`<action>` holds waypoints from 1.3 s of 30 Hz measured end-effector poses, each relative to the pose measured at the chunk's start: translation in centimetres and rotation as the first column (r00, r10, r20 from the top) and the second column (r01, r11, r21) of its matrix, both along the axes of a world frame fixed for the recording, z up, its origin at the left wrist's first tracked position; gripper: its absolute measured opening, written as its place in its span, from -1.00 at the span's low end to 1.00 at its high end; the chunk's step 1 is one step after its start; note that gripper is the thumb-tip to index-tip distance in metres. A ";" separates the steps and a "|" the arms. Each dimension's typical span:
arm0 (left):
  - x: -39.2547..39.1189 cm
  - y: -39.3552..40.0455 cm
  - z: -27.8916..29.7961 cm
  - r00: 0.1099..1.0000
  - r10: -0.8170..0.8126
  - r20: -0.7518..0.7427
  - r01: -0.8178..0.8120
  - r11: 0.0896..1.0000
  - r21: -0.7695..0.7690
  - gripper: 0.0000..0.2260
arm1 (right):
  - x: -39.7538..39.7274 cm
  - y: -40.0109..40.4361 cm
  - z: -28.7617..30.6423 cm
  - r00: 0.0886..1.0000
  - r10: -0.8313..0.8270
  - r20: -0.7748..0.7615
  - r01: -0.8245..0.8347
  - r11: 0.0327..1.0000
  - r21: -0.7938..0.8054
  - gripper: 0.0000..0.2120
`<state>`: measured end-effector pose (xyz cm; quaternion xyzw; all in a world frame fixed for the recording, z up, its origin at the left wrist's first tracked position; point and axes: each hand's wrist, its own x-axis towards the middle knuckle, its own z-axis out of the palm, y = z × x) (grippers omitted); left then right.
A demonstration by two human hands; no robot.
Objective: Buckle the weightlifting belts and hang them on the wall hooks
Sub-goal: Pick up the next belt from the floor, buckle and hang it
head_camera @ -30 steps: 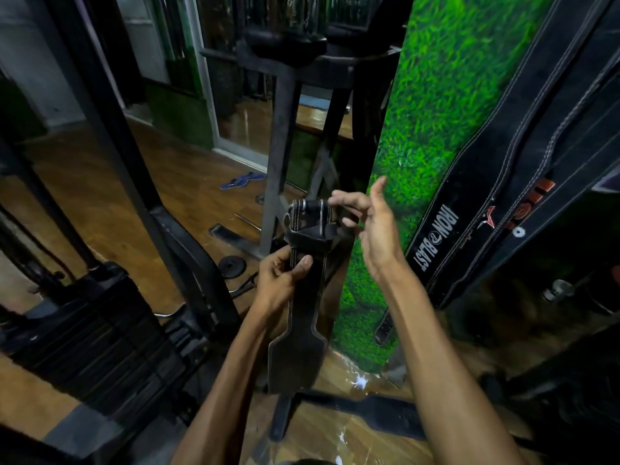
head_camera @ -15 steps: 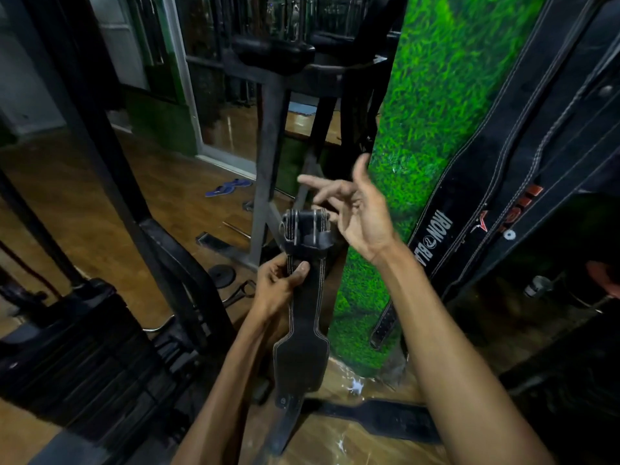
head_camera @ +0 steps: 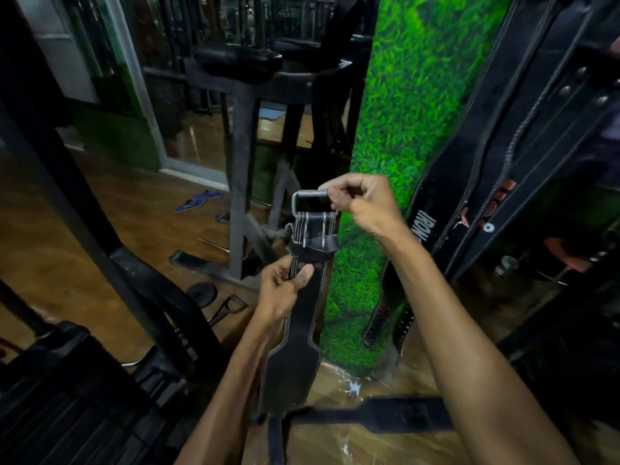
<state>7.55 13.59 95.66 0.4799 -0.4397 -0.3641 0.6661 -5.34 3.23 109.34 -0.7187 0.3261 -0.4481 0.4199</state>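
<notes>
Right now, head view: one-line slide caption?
Left hand grips black belt strap; right hand pinches its metal buckle beside green turf pillar.

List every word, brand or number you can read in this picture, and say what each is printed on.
"IRON": white letters on the hanging black belt by the grass panel; the rest is hidden behind the right forearm.
Red and white marks on the next belt: too blurred to read.

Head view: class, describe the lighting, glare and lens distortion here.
Head view: dim overall, black gym machine nearly lost in shadow; glare on the wet wooden floor; wide-angle lens bends the green turf-covered pillar and hanging black leather belts; silver metal buckle stays sharp.
</notes>
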 end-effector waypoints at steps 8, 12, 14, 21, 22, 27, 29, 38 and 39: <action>-2.9 -9.6 6.8 0.983 -0.147 0.110 0.161 0.979 -0.128 -0.87 | -5.6 -5.2 6.3 0.956 -0.274 0.102 0.290 0.933 -0.212 -0.91; -5.1 -15.0 13.0 0.975 -0.198 0.099 0.215 0.954 -0.208 -0.92 | -9.0 -8.9 12.9 0.945 -0.321 0.063 0.317 0.850 -0.421 -0.90; -6.4 -17.6 16.7 0.967 -0.217 0.135 0.245 0.935 -0.255 -0.85 | -10.6 -10.8 16.7 0.920 -0.389 0.039 0.343 0.756 -0.558 -0.88; -10.4 -26.1 29.9 0.938 -0.241 0.250 0.322 0.873 -0.367 -0.83 | -13.1 -16.7 29.2 0.719 -0.671 0.178 0.561 0.410 -0.719 -0.80; -10.8 -27.3 31.4 0.940 -0.243 0.238 0.321 0.866 -0.383 -0.81 | -13.2 -17.4 30.5 0.695 -0.691 0.197 0.583 0.381 -0.718 -0.80; -11.2 -31.7 34.8 0.962 -0.210 0.176 0.263 0.882 -0.390 -0.91 | -12.7 -20.8 33.8 0.661 -0.729 0.178 0.580 0.345 -0.738 -0.78; -10.7 -33.1 34.8 0.959 -0.210 0.192 0.269 0.887 -0.374 -0.93 | -12.5 -22.1 34.2 0.653 -0.738 0.169 0.573 0.336 -0.748 -0.78; -9.1 -35.9 31.6 0.965 -0.211 0.152 0.249 0.921 -0.299 -0.78 | -11.7 -24.3 32.0 0.636 -0.764 0.109 0.440 0.242 -0.865 -0.79; -9.0 -35.9 31.6 0.962 -0.220 0.162 0.260 0.919 -0.298 -0.79 | -11.7 -24.4 31.8 0.642 -0.757 0.122 0.445 0.239 -0.863 -0.78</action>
